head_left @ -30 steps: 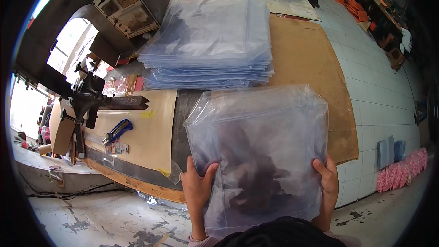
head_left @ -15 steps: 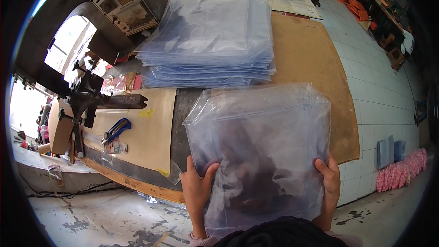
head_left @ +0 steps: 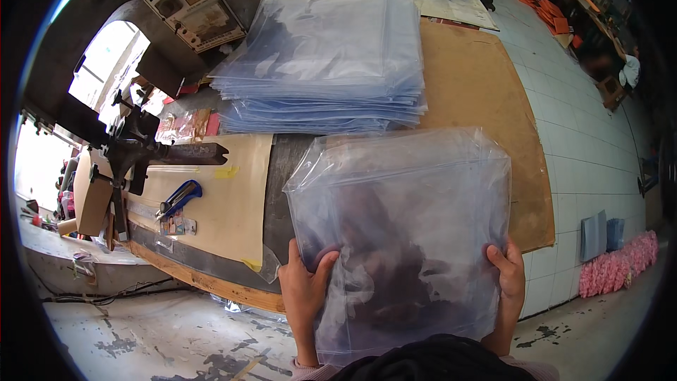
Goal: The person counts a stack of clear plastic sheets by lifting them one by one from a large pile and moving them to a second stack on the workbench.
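Between my two hands is a stack of clear plastic sleeves, bluish and glossy, tilted in front of me. My left hand grips its left edge, thumb on top and fingers out of sight beneath. On the opposite edge, my right hand holds it the same way. How many sleeves are in the stack I cannot tell. Just beyond lies a taller pile of similar clear sleeves on the table, its edges uneven.
To the left, a blue utility knife rests on tan paper taped to the table. A black metal machine arm juts above it. Brown board covers the table's right side. Pink bundles sit on the floor at right.
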### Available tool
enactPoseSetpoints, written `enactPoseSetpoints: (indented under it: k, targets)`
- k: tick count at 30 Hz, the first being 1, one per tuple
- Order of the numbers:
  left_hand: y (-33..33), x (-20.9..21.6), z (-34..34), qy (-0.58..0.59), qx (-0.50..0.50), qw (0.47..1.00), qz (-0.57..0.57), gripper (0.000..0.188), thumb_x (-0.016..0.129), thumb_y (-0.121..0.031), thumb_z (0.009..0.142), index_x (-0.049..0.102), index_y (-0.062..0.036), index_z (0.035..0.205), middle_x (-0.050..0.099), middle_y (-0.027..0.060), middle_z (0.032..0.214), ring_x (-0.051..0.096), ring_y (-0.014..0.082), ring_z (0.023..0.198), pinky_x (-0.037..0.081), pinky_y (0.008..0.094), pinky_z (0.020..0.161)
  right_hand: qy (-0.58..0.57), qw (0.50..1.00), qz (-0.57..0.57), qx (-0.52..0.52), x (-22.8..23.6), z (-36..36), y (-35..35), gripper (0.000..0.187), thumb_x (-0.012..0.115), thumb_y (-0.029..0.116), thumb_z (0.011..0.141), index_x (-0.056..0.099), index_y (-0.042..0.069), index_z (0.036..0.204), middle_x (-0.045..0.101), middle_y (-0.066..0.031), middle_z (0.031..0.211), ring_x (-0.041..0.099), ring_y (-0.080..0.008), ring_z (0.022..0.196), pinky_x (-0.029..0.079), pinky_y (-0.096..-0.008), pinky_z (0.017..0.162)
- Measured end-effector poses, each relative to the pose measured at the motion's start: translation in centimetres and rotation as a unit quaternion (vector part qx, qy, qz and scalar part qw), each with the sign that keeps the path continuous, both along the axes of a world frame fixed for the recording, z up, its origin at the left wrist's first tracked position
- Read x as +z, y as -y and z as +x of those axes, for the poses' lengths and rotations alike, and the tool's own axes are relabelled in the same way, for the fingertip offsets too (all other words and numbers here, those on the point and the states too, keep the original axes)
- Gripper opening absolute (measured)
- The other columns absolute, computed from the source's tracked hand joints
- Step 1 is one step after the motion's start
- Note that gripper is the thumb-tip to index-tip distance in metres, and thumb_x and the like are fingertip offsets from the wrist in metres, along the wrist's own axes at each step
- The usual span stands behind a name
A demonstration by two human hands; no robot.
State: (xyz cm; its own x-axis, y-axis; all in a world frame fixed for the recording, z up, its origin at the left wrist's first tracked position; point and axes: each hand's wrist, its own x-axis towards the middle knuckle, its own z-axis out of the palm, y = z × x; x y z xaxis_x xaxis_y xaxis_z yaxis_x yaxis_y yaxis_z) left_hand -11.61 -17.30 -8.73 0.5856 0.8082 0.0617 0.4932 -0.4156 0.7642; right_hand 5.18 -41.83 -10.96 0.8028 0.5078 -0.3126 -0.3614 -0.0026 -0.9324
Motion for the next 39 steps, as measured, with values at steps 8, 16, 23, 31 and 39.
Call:
enactPoseSetpoints:
  k: [8,16,23,31,39]
  targets:
    - [-0.07,-0.12,-0.02,0.011,-0.008,1.000,0.004,0.040,0.071,-0.028,0.076,0.049,0.0015,0.090,0.058,0.0164,0.057,0.057,0.0290,0.045,0.041,0.0316,0.045,0.016,1.000,0.003,-0.001,0.01,0.04,-0.09,0.061,0.065,0.026,0.081,0.040,-0.005,0.127,0.052,-0.0111,0.118,0.049,-0.0186,0.108,0.033,-0.0285,0.095]
    - [-0.01,-0.04,-0.04,0.002,-0.002,1.000,0.000,0.039,0.071,-0.028,0.076,0.049,0.0016,0.090,0.059,0.0170,0.058,0.059,0.0292,0.047,0.042,0.0314,0.045,0.001,1.000,0.002,-0.005,0.02,-0.03,-0.04,0.060,0.065,0.026,0.080,0.041,-0.004,0.126,0.052,-0.0106,0.118,0.048,-0.0185,0.108,0.033,-0.0284,0.096]
    - [0.00,0.01,-0.06,-0.004,-0.003,1.000,0.006,0.040,0.071,-0.028,0.076,0.048,0.0015,0.089,0.058,0.0172,0.057,0.059,0.0296,0.047,0.041,0.0314,0.045,-0.004,1.000,-0.001,-0.005,-0.07,0.00,0.16,0.057,0.063,0.020,0.081,0.041,-0.005,0.126,0.052,-0.0115,0.120,0.049,-0.0196,0.109,0.032,-0.0292,0.097]
    - [0.04,-0.09,-0.07,0.015,-0.003,1.000,-0.013,0.039,0.071,-0.028,0.076,0.048,0.0014,0.089,0.058,0.0170,0.058,0.058,0.0306,0.047,0.041,0.0322,0.045,0.001,1.000,-0.001,-0.012,-0.13,-0.06,0.08,0.057,0.064,0.022,0.080,0.041,-0.006,0.125,0.054,-0.0117,0.117,0.050,-0.0193,0.105,0.035,-0.0291,0.095]
    - [-0.02,-0.03,-0.06,0.003,-0.006,1.000,0.010,0.040,0.070,-0.030,0.077,0.048,0.0008,0.089,0.057,0.0170,0.057,0.057,0.0324,0.048,0.041,0.0338,0.046,0.026,0.999,-0.038,-0.005,-0.51,-0.08,0.57,0.051,0.060,0.030,0.085,0.045,-0.004,0.121,0.056,-0.0094,0.109,0.051,-0.0154,0.098,0.038,-0.0271,0.089]
